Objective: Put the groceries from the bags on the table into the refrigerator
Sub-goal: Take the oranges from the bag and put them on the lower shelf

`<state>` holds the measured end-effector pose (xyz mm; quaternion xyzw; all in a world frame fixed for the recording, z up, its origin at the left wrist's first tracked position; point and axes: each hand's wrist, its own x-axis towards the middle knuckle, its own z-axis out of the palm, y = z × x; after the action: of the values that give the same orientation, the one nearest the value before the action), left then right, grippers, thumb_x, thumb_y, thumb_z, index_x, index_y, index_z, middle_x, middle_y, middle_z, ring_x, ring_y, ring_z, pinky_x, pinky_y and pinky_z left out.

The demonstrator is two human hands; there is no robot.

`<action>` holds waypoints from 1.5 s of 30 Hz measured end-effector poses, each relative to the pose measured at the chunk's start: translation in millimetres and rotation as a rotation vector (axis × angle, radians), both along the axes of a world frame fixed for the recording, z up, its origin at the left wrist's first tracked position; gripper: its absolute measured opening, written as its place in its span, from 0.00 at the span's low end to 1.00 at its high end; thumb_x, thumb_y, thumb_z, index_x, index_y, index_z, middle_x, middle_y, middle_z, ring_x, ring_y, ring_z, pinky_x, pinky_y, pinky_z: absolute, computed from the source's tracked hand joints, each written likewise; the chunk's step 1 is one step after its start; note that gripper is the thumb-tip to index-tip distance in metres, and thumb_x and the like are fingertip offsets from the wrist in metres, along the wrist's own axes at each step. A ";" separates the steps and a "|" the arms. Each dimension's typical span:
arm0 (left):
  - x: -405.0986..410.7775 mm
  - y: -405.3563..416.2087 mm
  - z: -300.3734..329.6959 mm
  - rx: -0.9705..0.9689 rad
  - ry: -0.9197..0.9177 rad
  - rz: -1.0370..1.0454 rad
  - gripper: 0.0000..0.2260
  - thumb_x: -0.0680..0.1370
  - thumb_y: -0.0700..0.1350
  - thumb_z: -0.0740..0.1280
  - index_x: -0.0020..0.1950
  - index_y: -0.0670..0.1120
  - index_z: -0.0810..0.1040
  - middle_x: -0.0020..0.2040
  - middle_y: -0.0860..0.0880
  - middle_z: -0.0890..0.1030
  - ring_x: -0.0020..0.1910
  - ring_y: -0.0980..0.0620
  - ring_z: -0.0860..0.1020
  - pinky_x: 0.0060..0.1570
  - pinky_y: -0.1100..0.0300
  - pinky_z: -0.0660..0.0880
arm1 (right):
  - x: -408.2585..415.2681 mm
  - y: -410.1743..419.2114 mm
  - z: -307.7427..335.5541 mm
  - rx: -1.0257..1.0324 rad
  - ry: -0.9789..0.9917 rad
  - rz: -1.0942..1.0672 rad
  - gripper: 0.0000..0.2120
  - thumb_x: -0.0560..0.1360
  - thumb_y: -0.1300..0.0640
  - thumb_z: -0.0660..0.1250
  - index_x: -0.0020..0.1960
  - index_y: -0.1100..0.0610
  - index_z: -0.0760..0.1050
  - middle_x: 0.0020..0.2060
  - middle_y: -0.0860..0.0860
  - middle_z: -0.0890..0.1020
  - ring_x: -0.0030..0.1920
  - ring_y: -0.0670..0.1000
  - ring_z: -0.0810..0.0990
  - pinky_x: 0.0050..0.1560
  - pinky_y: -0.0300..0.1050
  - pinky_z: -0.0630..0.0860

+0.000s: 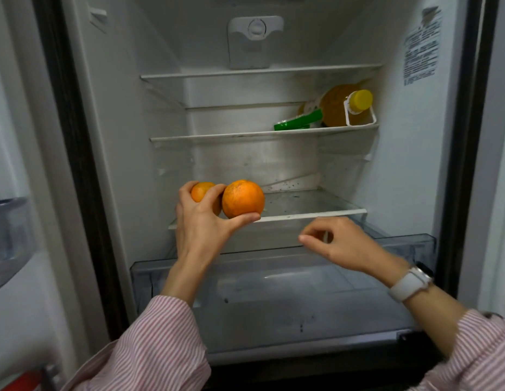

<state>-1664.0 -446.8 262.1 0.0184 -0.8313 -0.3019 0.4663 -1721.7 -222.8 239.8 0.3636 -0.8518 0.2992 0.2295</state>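
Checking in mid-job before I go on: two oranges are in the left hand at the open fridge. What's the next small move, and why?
Probably lower the left hand and set both oranges into the pulled-out clear drawer directly beneath. It looks bare, and its walls would stop them rolling. The right hand holds nothing, so it could steady the drawer.

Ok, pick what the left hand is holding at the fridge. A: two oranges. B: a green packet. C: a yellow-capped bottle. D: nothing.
A: the left hand grips two oranges in front of the lowest shelf, while the bottle lies on a higher one.
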 end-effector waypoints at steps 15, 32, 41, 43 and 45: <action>-63.6 17.7 50.8 -0.195 -0.177 -0.161 0.31 0.60 0.58 0.77 0.60 0.54 0.73 0.65 0.45 0.61 0.64 0.46 0.65 0.63 0.56 0.66 | -45.3 -46.4 69.4 -0.681 -0.748 0.391 0.08 0.75 0.54 0.64 0.52 0.52 0.67 0.47 0.55 0.77 0.43 0.53 0.80 0.49 0.51 0.79; -150.7 -3.6 -43.3 -0.275 -1.259 -0.678 0.24 0.71 0.43 0.73 0.59 0.56 0.65 0.56 0.50 0.69 0.51 0.51 0.74 0.47 0.58 0.78 | -148.3 -29.0 0.8 0.907 -0.736 -0.111 0.23 0.67 0.51 0.73 0.59 0.53 0.69 0.54 0.51 0.74 0.52 0.53 0.76 0.48 0.46 0.77; -161.5 -8.3 -73.7 -0.392 -1.121 -0.639 0.25 0.73 0.49 0.70 0.67 0.48 0.67 0.64 0.48 0.69 0.60 0.51 0.71 0.57 0.61 0.71 | -150.4 -34.3 -19.6 1.064 -0.629 -0.015 0.31 0.70 0.50 0.71 0.69 0.49 0.63 0.67 0.51 0.68 0.64 0.54 0.70 0.61 0.47 0.70; -161.6 -8.4 -71.6 -0.586 -1.068 -0.584 0.27 0.74 0.52 0.68 0.70 0.46 0.65 0.66 0.47 0.67 0.61 0.49 0.70 0.59 0.61 0.68 | -151.2 -32.7 -17.1 1.052 -0.711 -0.019 0.31 0.71 0.51 0.70 0.70 0.49 0.62 0.68 0.53 0.67 0.64 0.56 0.70 0.62 0.47 0.71; -160.3 -7.5 -70.9 -0.708 -1.004 -0.565 0.28 0.75 0.54 0.67 0.72 0.47 0.63 0.66 0.46 0.67 0.62 0.49 0.70 0.58 0.63 0.67 | -151.6 -31.5 -15.1 1.018 -0.768 -0.017 0.30 0.70 0.53 0.71 0.69 0.49 0.62 0.67 0.54 0.67 0.63 0.57 0.72 0.60 0.47 0.73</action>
<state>-1824.3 -454.3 191.2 -0.2158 -0.9688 -0.0764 -0.0953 -1873.3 -254.3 224.8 0.2871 -0.9119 -0.0358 -0.2912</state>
